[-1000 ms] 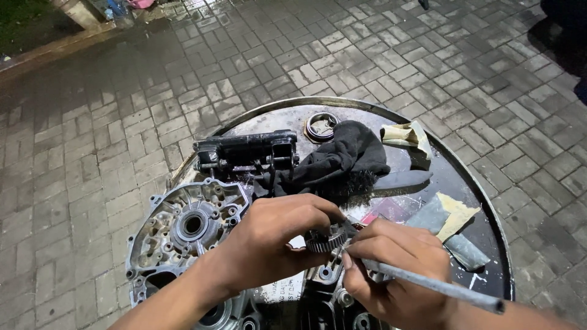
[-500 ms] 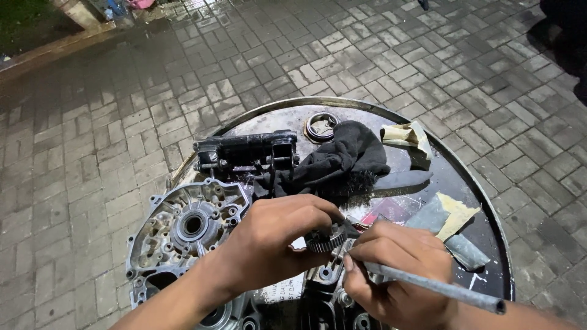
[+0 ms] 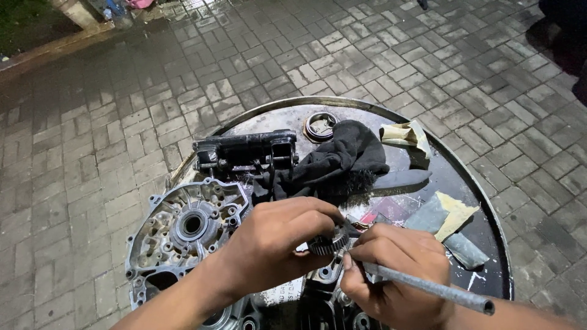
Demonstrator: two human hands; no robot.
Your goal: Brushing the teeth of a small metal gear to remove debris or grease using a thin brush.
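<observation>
My left hand (image 3: 278, 244) is closed around a small toothed metal gear (image 3: 327, 243), held just above the engine parts on a round drum top (image 3: 465, 177). My right hand (image 3: 397, 278) grips a thin grey metal rod (image 3: 428, 288) whose tip meets the gear between the two hands. The rod's free end sticks out to the lower right. A grey aluminium engine case half (image 3: 183, 229) with a round bearing hole lies directly left of my left hand.
A black rag (image 3: 339, 162) and a black metal part (image 3: 244, 150) lie behind the hands. A round ring (image 3: 320, 126) sits at the far rim. Pieces of sandpaper (image 3: 449, 217) and crumpled tape (image 3: 403, 135) lie at right. Wet paving bricks (image 3: 122, 122) surround the drum.
</observation>
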